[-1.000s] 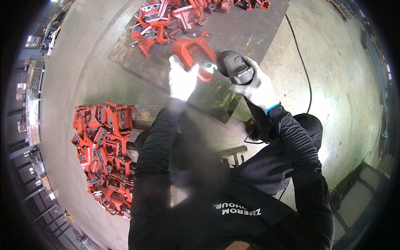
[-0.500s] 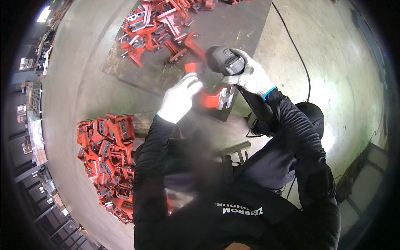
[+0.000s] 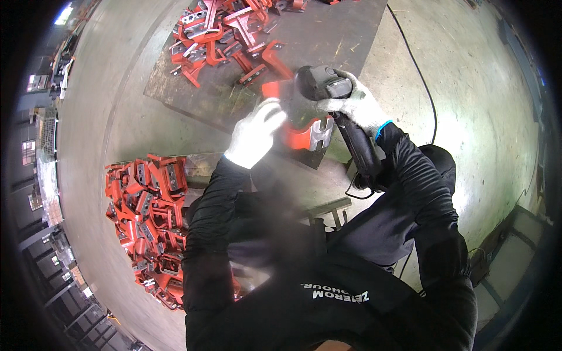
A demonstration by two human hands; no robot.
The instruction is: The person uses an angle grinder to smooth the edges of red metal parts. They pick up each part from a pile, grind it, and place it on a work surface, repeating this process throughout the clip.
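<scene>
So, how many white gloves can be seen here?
2: one on the left hand, right at a red bracket, and one on the right hand, wrapped around a black power tool. No third one shows.

Painted metal, matt plastic
The held bracket [image 3: 300,139] is coated in red paint, its end plate [image 3: 319,136] seen bare; the power tool [image 3: 321,82] is cased in dark plastic

Grey conc. floor [image 3: 486,93], glare [image 3: 468,169] on R; sm. windows [image 3: 28,148] far L
</scene>
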